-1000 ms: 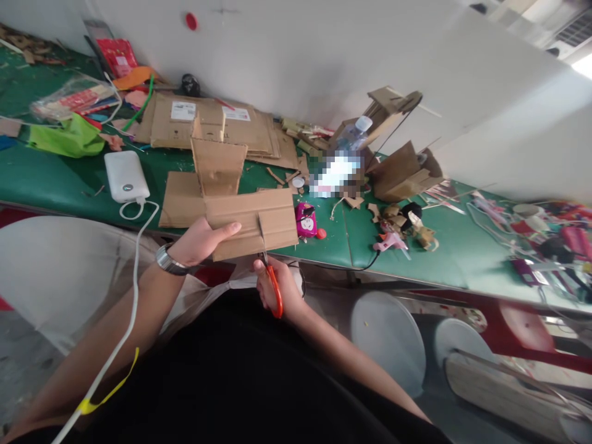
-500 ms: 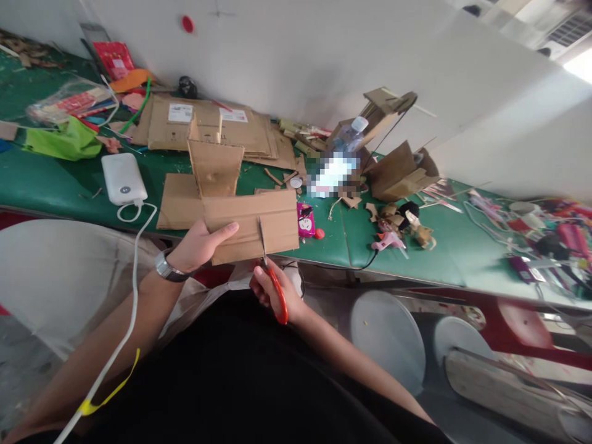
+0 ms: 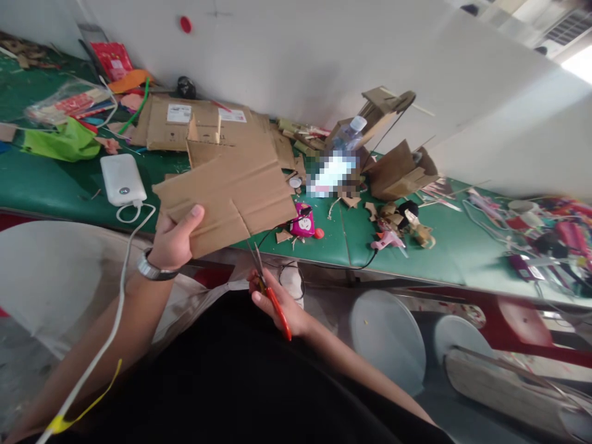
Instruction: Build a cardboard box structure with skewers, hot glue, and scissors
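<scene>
My left hand [image 3: 174,239] grips a flat piece of cardboard [image 3: 226,185] at its lower left, thumb on top and the fingers hidden underneath. A straight slit runs into the cardboard from its lower edge. Just below that edge, my right hand [image 3: 277,303] holds orange-handled scissors [image 3: 276,307]. Their blades are slightly apart, with the tips close to the slit's lower end. Behind the held piece, an upright cardboard form with a small wooden stick is partly hidden.
On the green table [image 3: 324,246] lie a white power bank [image 3: 123,179] with its cable, a pink box [image 3: 303,221], a pink glue gun [image 3: 388,240] and cardboard scraps. A plastic bottle [image 3: 350,132] stands near the wall. Grey round stools [image 3: 388,339] are below at the right.
The scissors have come out of the cardboard and moved down, their blades spreading. My left hand has shifted left and tilted the cardboard, raising it so it covers more of the upright form.
</scene>
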`<state>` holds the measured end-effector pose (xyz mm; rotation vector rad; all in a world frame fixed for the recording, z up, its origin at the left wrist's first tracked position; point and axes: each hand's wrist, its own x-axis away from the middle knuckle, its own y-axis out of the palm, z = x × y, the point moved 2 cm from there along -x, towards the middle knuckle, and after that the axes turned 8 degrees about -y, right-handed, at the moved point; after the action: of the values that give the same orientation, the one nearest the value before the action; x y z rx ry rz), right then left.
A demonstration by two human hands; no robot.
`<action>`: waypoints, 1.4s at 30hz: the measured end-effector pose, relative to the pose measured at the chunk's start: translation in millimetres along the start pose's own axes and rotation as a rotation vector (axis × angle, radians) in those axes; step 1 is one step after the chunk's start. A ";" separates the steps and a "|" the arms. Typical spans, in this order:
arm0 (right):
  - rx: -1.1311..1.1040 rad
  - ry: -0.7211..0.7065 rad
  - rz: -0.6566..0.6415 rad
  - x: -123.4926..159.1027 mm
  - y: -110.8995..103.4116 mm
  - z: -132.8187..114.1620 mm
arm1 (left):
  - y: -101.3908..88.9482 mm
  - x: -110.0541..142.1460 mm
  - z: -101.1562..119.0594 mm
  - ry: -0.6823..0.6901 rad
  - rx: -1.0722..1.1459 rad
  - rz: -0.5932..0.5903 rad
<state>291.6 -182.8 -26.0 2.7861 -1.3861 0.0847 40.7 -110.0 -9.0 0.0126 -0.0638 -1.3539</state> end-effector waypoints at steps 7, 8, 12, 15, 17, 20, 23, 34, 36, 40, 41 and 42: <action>-0.177 -0.169 0.378 -2.7 -3.2 2.4 | 14.4 7.0 -5.7 -0.187 0.188 -0.112; -0.192 -0.196 0.456 -5.9 -5.2 -0.1 | 17.4 8.2 -7.3 -0.216 0.182 -0.138; -0.239 -0.264 0.690 -17.2 -15.3 -16.1 | 22.9 10.2 -14.0 -0.265 0.109 -0.223; -0.282 -0.238 0.740 -22.4 -21.7 -27.8 | 23.9 9.9 -17.0 -0.233 0.066 -0.273; -0.308 -0.222 0.762 -24.0 -24.5 -32.4 | 24.6 9.3 -17.2 -0.205 0.049 -0.301; -0.319 -0.225 0.807 -24.8 -27.9 -34.5 | 25.5 7.5 -14.2 -0.160 0.015 -0.343; -0.249 -0.240 0.834 -24.8 -34.3 -35.5 | 26.7 5.3 -10.2 -0.146 -0.047 -0.428; -0.060 -0.499 0.768 -17.2 -80.8 -55.2 | 39.5 11.0 -8.6 -0.638 0.203 -0.730; -0.025 -0.544 0.685 -17.7 -84.5 -59.8 | 44.0 16.1 -7.4 -0.730 0.238 -0.807; -0.006 -0.557 0.607 -20.8 -84.0 -60.3 | 53.2 21.5 -9.8 -0.696 0.296 -0.766; -0.029 -0.534 0.620 -21.8 -82.2 -58.7 | 54.5 21.1 -11.9 -0.675 0.297 -0.718; -0.056 -0.498 0.647 -22.6 -80.0 -56.6 | 54.9 19.9 -14.3 -0.653 0.294 -0.657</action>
<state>339.8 -113.7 29.0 2.2747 -2.2970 -0.6598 99.3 -118.1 -20.0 -0.1754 -0.8709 -1.9442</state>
